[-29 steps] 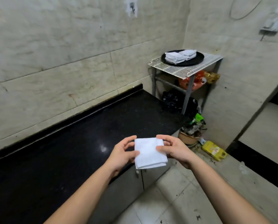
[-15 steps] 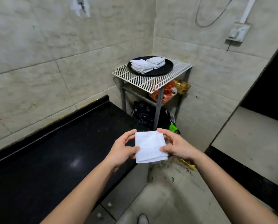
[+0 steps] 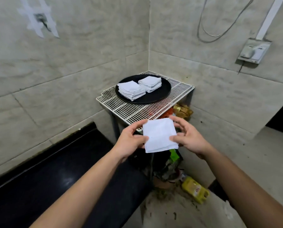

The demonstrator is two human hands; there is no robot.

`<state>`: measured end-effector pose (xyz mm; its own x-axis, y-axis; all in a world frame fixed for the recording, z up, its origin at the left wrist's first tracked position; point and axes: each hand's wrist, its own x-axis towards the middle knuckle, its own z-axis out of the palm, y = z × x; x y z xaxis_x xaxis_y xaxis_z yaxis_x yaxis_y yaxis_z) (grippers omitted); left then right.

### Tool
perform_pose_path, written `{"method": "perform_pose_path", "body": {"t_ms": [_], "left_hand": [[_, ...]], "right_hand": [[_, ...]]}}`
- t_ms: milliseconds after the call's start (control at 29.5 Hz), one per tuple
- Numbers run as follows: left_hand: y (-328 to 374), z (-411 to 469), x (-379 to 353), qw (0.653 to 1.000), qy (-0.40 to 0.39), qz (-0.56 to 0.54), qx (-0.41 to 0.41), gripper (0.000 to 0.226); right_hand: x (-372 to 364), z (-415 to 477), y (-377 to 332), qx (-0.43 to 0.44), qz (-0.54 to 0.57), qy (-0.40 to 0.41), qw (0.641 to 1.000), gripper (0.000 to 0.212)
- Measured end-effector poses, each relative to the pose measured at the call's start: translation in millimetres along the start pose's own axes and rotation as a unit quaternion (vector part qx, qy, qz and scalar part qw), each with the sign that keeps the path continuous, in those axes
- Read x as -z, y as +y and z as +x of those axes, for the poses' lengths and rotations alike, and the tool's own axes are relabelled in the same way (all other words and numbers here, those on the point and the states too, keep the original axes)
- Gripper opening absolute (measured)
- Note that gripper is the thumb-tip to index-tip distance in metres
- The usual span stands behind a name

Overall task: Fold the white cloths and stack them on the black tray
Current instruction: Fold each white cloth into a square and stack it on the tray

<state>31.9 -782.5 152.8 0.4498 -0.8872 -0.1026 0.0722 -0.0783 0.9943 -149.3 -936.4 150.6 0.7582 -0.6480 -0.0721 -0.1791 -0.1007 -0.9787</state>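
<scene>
A folded white cloth [image 3: 159,134] is held flat in the air between both hands, in front of the wire rack. My left hand [image 3: 130,142] pinches its left edge with thumb on top. My right hand [image 3: 187,138] pinches its right edge the same way. Beyond them a round black tray [image 3: 160,94] sits on the rack and carries two stacks of folded white cloths, a left stack [image 3: 131,90] and a right stack [image 3: 150,83], side by side.
The white wire rack [image 3: 137,111] stands in the wall corner with orange and yellow packets on a shelf below. A black countertop [image 3: 58,175] runs along the left wall. A yellow bottle [image 3: 195,190] and litter lie on the floor. A switch box [image 3: 254,51] hangs on the right wall.
The view has come closer to the rack and tray, which now sit straight ahead. Both hands still hold the folded cloth, now nearer the rack's front edge.
</scene>
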Motion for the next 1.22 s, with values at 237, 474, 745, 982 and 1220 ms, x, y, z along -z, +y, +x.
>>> {"method": "perform_pose_path", "body": {"t_ms": [237, 474, 745, 982, 1220], "left_hand": [[11, 143, -24, 0.995, 0.100, 0.011, 0.003, 0.060], [46, 263, -54, 0.976, 0.218, -0.025, 0.011, 0.060], [68, 388, -49, 0.943, 0.332, -0.027, 0.019, 0.074], [76, 447, -14, 0.929, 0.370, -0.026, 0.006, 0.068], [51, 454, 1, 0.930, 0.334, 0.105, 0.116, 0.076]], "right_hand": [[75, 156, 14, 0.016, 0.037, -0.038, 0.998, 0.071], [136, 308, -1, -0.015, 0.043, -0.086, 0.995, 0.058], [159, 438, -28, -0.020, 0.040, -0.104, 0.994, 0.055], [141, 509, -39, -0.002, 0.051, -0.088, 0.995, 0.049], [133, 529, -6, -0.048, -0.096, -0.097, 0.989, 0.048]]}}
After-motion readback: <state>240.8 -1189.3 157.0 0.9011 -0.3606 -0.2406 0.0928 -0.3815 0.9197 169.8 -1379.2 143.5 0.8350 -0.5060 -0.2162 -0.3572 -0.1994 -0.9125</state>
